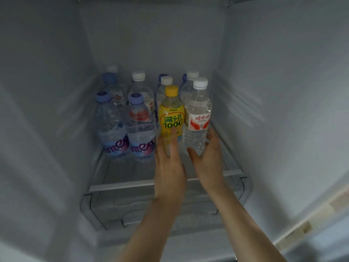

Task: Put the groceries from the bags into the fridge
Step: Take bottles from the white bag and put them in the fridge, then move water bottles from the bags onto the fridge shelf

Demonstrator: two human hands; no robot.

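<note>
We steady the yellow bottle [171,115] with straight left hand [168,165] fingers while our right hand [207,156] cups the clear bottle [197,118], aligning both upright on the shelf [132,184].

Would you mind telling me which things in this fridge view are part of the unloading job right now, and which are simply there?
In the job:
- yellow drink bottle, touched by the left hand
- clear water bottle with red label, held by the right hand
- glass shelf

Simply there:
- two purple-capped bottles
- back-row bottles
- crisper drawer
</note>
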